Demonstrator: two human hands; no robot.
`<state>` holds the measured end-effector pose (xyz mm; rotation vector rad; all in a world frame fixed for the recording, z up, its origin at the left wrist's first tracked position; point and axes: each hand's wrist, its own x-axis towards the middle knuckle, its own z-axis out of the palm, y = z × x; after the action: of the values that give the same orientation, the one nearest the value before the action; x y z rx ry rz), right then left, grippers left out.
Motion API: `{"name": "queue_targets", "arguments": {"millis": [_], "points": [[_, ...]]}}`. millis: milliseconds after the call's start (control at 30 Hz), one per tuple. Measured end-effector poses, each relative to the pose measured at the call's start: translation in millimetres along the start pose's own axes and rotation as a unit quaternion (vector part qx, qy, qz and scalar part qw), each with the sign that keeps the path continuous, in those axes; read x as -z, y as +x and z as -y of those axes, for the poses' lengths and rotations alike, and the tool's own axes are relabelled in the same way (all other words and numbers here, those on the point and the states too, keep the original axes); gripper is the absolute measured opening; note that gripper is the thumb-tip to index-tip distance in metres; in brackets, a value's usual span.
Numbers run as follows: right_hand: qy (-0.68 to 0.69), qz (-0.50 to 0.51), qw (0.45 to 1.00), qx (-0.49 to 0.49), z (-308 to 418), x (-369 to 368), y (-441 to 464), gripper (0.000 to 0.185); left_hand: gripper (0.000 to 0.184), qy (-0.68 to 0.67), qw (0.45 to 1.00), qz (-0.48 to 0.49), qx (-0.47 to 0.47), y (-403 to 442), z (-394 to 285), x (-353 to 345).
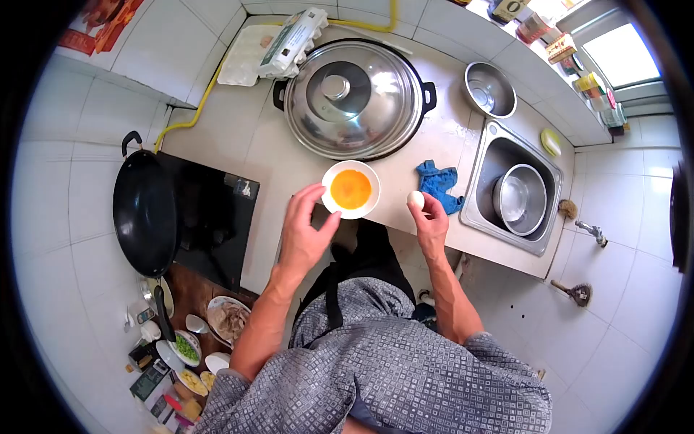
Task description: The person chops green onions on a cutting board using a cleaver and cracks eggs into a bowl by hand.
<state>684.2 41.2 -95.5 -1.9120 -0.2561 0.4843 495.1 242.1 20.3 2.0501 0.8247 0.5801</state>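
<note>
A white bowl (351, 189) with orange-yellow egg liquid in it stands near the front edge of the counter. My left hand (307, 226) is at the bowl's left side, thumb and fingers apart, with the fingertips at the rim. To the right of the bowl, my right hand (431, 220) holds a pale egg (416, 199) between thumb and fingers. Just behind that hand lies a crumpled blue cloth (439, 185). Behind the bowl sits a large pan with a domed metal lid (354, 94).
Egg cartons (293, 43) lie at the back left. A black wok (144, 210) is beside the black cooktop (217, 217). One metal bowl (490, 90) stands behind the sink (477, 206); another (520, 200) is inside it. Plates of food (228, 320) are at the lower left.
</note>
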Motion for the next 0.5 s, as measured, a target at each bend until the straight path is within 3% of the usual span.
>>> {"name": "queue_targets", "arguments": {"millis": [33, 100, 167, 233, 300, 467, 500], "points": [[0.135, 0.035, 0.984, -0.115, 10, 3, -1, 0.040, 0.046, -0.043, 0.998, 0.039, -0.002, 5, -5, -8], [0.205, 0.079, 0.962, -0.162, 23, 12, 1, 0.038, 0.048, -0.071, 0.987, 0.140, -0.024, 19, -17, -21], [0.379, 0.191, 0.863, -0.274, 36, 19, -1, 0.036, 0.049, -0.085, 0.977, 0.189, -0.040, 34, -27, -36], [0.392, 0.216, 0.851, -0.276, 48, 20, -1, 0.037, 0.049, -0.137, 0.953, 0.258, -0.076, 47, -36, -48], [0.426, 0.247, 0.819, -0.296, 62, 19, -3, 0.035, 0.046, -0.163, 0.941, 0.291, -0.055, 51, -39, -53], [0.408, 0.292, 0.824, -0.264, 85, 8, 3, 0.034, 0.038, -0.273, 0.899, 0.334, 0.067, 56, -25, -58], [0.369, 0.286, 0.846, -0.256, 90, 5, 4, 0.035, 0.036, -0.286, 0.893, 0.330, 0.111, 56, -24, -56]]}}
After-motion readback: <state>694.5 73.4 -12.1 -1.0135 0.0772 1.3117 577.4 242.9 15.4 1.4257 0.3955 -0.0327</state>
